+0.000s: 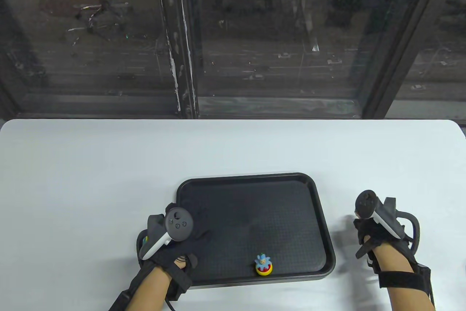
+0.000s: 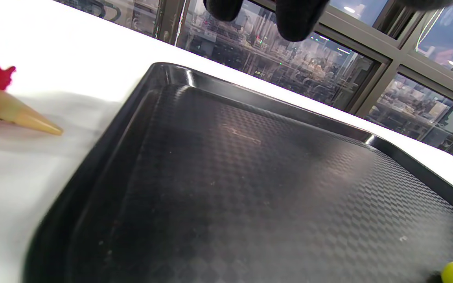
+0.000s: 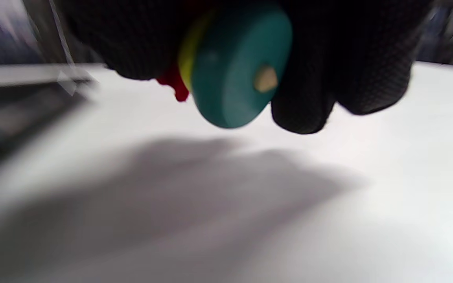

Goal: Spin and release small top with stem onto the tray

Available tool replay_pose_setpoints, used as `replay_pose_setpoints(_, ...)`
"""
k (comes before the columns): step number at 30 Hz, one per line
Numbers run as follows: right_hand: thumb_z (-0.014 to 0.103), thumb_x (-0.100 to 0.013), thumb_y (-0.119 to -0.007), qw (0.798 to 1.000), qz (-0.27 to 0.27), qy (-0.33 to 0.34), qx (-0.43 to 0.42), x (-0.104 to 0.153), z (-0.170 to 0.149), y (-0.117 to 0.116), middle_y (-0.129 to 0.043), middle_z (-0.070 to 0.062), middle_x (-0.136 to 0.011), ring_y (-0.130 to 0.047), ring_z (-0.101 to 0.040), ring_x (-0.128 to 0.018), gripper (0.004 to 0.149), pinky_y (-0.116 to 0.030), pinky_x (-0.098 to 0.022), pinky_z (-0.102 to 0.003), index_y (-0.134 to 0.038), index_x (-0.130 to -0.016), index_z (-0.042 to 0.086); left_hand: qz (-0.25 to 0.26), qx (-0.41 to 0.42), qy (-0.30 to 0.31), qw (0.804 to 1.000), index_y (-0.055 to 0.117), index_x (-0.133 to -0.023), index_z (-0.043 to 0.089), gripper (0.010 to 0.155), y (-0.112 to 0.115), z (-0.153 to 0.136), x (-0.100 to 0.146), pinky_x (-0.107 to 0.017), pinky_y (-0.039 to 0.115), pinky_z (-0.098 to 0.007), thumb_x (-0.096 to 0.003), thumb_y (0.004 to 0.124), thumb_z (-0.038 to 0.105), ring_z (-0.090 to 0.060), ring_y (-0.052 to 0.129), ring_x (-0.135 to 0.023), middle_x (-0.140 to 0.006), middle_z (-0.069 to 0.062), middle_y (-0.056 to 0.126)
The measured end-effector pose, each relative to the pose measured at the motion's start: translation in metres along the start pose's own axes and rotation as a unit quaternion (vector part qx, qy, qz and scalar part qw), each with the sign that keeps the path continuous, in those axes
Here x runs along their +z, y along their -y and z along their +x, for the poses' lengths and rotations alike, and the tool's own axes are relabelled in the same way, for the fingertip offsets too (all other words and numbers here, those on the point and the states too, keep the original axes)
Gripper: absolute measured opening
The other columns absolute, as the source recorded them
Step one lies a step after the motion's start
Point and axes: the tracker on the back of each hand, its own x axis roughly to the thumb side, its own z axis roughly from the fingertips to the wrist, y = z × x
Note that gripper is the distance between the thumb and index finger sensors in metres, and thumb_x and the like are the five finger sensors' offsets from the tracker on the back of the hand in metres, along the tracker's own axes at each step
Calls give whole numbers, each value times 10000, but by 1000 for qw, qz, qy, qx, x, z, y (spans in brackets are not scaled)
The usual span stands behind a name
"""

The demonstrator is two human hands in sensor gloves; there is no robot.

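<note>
My right hand (image 1: 367,232) at three o'clock of the tray (image 1: 324,223), fingers (image 3: 305,106) curled round a teal-bottomed top (image 3: 234,70), left hand (image 1: 182,231) fingers spread over the tray's nine o'clock edge, a second top (image 1: 264,264) standing at six o'clock

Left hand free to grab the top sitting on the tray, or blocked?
Probably free. The left hand hovers at the tray's near-left corner, its fingers holding nothing; the top stands near the front rim with bare tray floor between. The right hand stays off the tray.
</note>
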Motion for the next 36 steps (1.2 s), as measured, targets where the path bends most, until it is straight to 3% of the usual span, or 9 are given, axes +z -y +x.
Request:
replay_pose_setpoints(3, 456, -376, -808, 997, 9, 81, -3, 12, 27, 2, -681, -13, -976, -772, -290, -880, 384, -708, -664, -562, -885, -752, 446, -2, -4, 2, 1000, 490, -1099, 500, 777, 1, 1, 0, -804, 220, -674, -371, 552, 764, -414, 145, -1175, -1303, 15, 264)
replay_pose_setpoints(7, 447, -344, -848, 982, -29, 185, 23, 30, 63, 7, -875, 39, -745, -955, -171, -582, 411, -763, -627, -515, -901, -750, 417, 0, -4, 4, 1000, 491, -1097, 502, 774, 1, 0, 0, -804, 220, -673, -371, 552, 764, -409, 144, -1176, -1303, 15, 263)
replay_pose_setpoints(11, 380, -339, -881, 970, -7, 237, 58, 41, 94, 5, -935, 26, -731, -1006, -168, -567, 419, -776, -631, -498, -873, -758, 370, -3, -4, 3, 1000, 492, -1098, 505, 774, 1, 0, 0, -804, 220, -673, -371, 552, 764, -414, 145, -1175, -1304, 14, 264)
replay_pose_setpoints(17, 306, -346, -863, 902, -51, 391, 174, 59, 136, -10, -1025, 4, -674, -1075, -167, -490, 392, -843, -590, -458, -934, -731, 314, -1, -4, 7, 1000, 502, -1093, 512, 765, 1, 0, 0, -803, 224, -674, -372, 554, 763, -418, 150, -1174, -1303, 13, 276)
replay_pose_setpoints(23, 249, -352, -854, 896, -26, 422, 133, 60, 152, -20, -992, -32, -695, -1032, -198, -512, 411, -803, -628, -479, -917, -758, 267, -3, -4, 10, 1000, 498, -1097, 497, 772, 1, 1, 0, -805, 218, -667, -373, 554, 760, -409, 146, -1175, -1302, 11, 276)
replay_pose_setpoints(28, 351, -351, -784, 848, -141, 426, 281, 64, 169, -28, -997, -14, -606, -1040, -147, -414, 412, -872, -569, -470, -909, -730, 248, -3, -1, 11, 1000, 497, -1096, 492, 776, 1, 1, 0, -805, 219, -669, -371, 557, 760, -409, 150, -1176, -1302, 11, 282)
replay_pose_setpoints(30, 535, -342, -590, 881, -156, 316, 317, 48, 166, -21, -1013, 23, -561, -1066, -145, -387, 531, -899, -522, -472, -917, -668, 272, -4, 1, 6, 1000, 499, -1099, 485, 782, 0, 0, 0, -805, 220, -670, -369, 557, 761, -412, 149, -1174, -1302, 10, 280)
replay_pose_setpoints(32, 608, -326, -436, 932, -145, 214, 253, 40, 154, 0, -954, -61, -722, -1063, -196, -489, 760, -860, -559, -485, -839, -833, 211, 6, 9, -10, 1000, 496, -1098, 488, 783, -4, -5, 2, -810, 211, -669, -367, 559, 759, -404, 144, -1180, -1303, 20, 277)
replay_pose_setpoints(36, 589, -381, -491, 967, -146, 172, 117, 48, 129, 34, -998, -105, -666, -1063, -262, -432, 712, -835, -521, -529, -925, -773, 183, 60, 60, -55, 995, 519, -1095, 475, 769, -21, -30, 7, -825, 190, -648, -374, 577, 736, -384, 140, -1188, -1303, 29, 295)
